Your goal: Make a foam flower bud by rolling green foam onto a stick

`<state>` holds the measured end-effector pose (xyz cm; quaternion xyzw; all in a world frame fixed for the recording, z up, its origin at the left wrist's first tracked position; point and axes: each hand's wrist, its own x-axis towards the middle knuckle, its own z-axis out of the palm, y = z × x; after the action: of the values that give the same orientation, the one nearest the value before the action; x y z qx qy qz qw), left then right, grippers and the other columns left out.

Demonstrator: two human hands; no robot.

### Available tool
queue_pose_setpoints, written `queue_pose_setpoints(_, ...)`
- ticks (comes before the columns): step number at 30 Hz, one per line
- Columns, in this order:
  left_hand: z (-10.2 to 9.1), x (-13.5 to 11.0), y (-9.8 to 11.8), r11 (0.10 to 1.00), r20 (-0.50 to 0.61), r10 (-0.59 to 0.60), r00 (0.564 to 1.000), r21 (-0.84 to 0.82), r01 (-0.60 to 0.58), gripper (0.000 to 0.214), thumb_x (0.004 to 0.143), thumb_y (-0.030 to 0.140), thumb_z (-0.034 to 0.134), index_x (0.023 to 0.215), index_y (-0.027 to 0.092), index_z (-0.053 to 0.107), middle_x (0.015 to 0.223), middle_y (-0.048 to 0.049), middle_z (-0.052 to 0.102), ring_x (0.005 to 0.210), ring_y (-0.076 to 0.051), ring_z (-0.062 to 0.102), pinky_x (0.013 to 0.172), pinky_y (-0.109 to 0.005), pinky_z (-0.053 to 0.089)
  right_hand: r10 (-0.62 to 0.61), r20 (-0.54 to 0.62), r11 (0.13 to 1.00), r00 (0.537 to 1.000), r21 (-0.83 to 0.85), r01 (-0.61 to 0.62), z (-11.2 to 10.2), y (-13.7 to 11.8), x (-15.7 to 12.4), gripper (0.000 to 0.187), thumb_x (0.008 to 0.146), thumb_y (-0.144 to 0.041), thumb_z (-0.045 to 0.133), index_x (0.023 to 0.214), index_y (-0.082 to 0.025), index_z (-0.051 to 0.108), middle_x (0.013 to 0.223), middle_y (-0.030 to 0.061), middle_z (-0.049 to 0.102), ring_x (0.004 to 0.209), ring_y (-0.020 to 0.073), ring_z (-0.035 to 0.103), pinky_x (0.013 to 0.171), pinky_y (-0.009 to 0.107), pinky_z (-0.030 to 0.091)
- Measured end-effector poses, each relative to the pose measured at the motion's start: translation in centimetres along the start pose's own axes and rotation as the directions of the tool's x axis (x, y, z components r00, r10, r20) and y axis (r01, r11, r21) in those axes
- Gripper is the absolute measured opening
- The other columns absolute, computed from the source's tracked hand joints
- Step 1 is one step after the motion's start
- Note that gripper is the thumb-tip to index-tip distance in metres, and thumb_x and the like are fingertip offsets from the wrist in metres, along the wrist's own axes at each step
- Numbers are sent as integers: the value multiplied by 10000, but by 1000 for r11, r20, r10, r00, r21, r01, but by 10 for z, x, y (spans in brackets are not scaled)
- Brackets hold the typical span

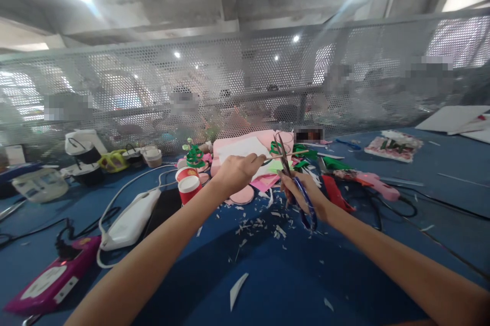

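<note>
My left hand is closed round one end of a thin wooden stick, which points to the right. In my right hand is a pair of scissors with blue handles, its blades pointing up and crossing the stick. Whether the blades touch the stick I cannot tell. Beneath and behind the hands lie white paper, a pink sheet and a small bright pink piece of paper. A round pale pink disc rests just below my left hand.
White paper scraps litter the blue table. A pink glue gun and a red strip lie right. Left are red cups, a white power bank and a purple power strip. A perforated metal screen stands behind.
</note>
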<state>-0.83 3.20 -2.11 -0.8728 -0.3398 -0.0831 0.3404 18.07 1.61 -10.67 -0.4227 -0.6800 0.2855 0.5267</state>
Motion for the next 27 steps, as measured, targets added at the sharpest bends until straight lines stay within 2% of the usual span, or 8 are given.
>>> queue_pose_setpoints(5, -6, 1, 1, 996, 2, -14, 1000, -84, 14, 358, 838, 109, 329, 1139, 189, 506, 899, -56, 628, 726, -171, 599, 577, -282, 418, -14, -18, 1000, 1000, 0, 14, 0, -4, 0, 410, 734, -564, 524, 587, -181, 508, 442, -5, 505, 394, 129, 485, 412, 252, 411)
queue_pose_setpoints(12, -9, 2, 3, 980, 38, -57, 998, -188, 64, 339, 832, 133, 381, 1124, 217, 534, 963, -45, 657, 815, -172, 604, 631, -270, 413, -105, -18, 987, 994, -123, 102, -5, -2, 3, 358, 787, -516, 488, 652, -185, 506, 506, -4, 528, 459, 130, 528, 477, 250, 437)
queue_pose_setpoints(16, -10, 2, 4, 984, 15, -45, 999, -171, 47, 350, 836, 129, 365, 1133, 219, 527, 939, -35, 668, 790, -175, 610, 596, -277, 403, -86, -18, 989, 996, -125, 83, -5, -5, 4, 380, 793, -521, 474, 616, -186, 502, 490, 0, 531, 451, 131, 530, 506, 260, 444)
queue_pose_setpoints(23, -10, 2, 7, 991, -19, -41, 999, -129, 38, 358, 842, 140, 364, 1157, 226, 510, 930, -34, 666, 777, -172, 618, 551, -277, 385, -92, -29, 996, 995, 8, 93, -3, -6, 2, 382, 772, -544, 493, 670, -179, 539, 533, 22, 560, 497, 137, 525, 525, 261, 441)
queue_pose_setpoints(27, -9, 2, 7, 997, -36, -34, 999, -74, 31, 373, 840, 142, 365, 1180, 225, 494, 887, -36, 667, 731, -180, 623, 502, -282, 361, -109, 8, 994, 994, -25, 109, -5, -2, 4, 342, 780, -511, 504, 693, -181, 531, 552, 9, 549, 506, 133, 525, 545, 262, 441)
